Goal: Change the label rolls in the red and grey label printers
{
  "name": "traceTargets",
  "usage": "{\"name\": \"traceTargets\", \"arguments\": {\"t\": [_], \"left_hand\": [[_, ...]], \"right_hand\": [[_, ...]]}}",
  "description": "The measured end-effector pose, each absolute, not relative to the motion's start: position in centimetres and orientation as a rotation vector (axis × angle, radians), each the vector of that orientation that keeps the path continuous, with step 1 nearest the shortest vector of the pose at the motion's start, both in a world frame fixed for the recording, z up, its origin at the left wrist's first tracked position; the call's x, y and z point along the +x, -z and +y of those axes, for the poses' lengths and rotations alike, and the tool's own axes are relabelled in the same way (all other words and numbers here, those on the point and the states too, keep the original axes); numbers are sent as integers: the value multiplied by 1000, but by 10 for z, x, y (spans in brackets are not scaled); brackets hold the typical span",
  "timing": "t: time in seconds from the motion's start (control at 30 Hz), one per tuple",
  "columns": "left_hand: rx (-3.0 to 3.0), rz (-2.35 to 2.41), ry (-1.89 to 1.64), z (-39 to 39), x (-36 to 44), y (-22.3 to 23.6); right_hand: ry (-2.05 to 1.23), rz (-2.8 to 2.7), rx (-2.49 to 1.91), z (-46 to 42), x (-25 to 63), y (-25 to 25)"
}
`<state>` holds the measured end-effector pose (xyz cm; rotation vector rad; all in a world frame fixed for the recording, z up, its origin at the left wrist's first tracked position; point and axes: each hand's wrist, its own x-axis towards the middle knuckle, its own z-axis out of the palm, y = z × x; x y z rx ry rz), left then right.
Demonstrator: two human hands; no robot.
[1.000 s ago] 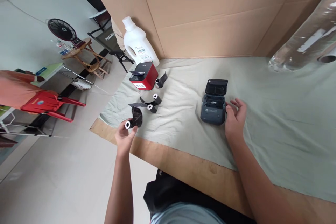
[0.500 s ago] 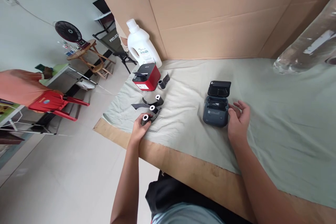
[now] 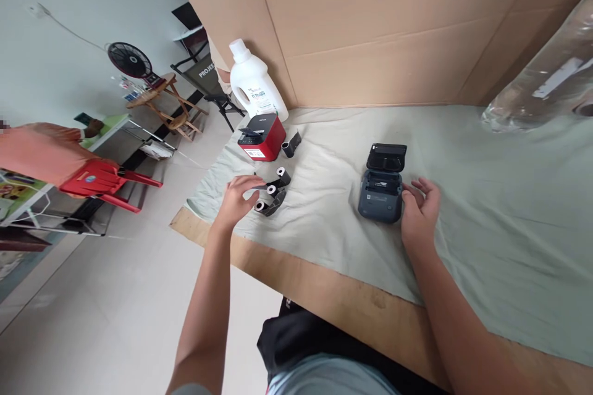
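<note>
One camera is riding on the person's head, looking forward and down over the lap (image 3: 282, 333) and across the tabletop (image 3: 333, 293) toward the upright cardboard (image 3: 393, 31). It is sitting near enough to be showing the left hand (image 3: 238, 199) and right hand (image 3: 420, 216) whole. The view is also taking in the floor (image 3: 115, 296) at left, where the lens is probably bending shapes somewhat.

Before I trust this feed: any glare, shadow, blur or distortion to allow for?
Head view: soft, fairly even light; dim shadow on the cardboard beside the white bottle; faint glare on the floor; left hand and right hand fairly sharp; wide-angle stretching near the edges.
</note>
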<state>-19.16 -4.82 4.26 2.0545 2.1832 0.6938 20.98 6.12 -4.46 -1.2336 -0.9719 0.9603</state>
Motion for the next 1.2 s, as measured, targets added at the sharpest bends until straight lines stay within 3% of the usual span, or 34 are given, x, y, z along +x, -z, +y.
{"name": "traceTargets", "arguments": {"t": [0.13, 0.27, 0.4, 0.5, 0.6, 0.87, 1.2], "left_hand": [[2303, 2062, -84, -25, -183, -68], [2365, 2067, 57, -15, -177, -72], [2286, 2103, -436, -19, -174, -80], [1855, 1973, -1107, -23, -158, -91], [1437, 1669, -1460, -21, -124, -98], [1278, 1146, -1369, 16, -4, -84], [1553, 1218, -1331, 37, 34, -27]], "right_hand": [[-945, -1005, -1253, 61, 210, 43], [-942, -1012, -1273, 62, 211, 43], [-917, -1031, -1263, 61, 210, 48], [-733, -1136, -1252, 56, 205, 41], [-579, -1342, -1113, 46, 201, 12], [-773, -1975, -775, 46, 208, -99], [-922, -2279, -896, 86, 234, -100]]}}
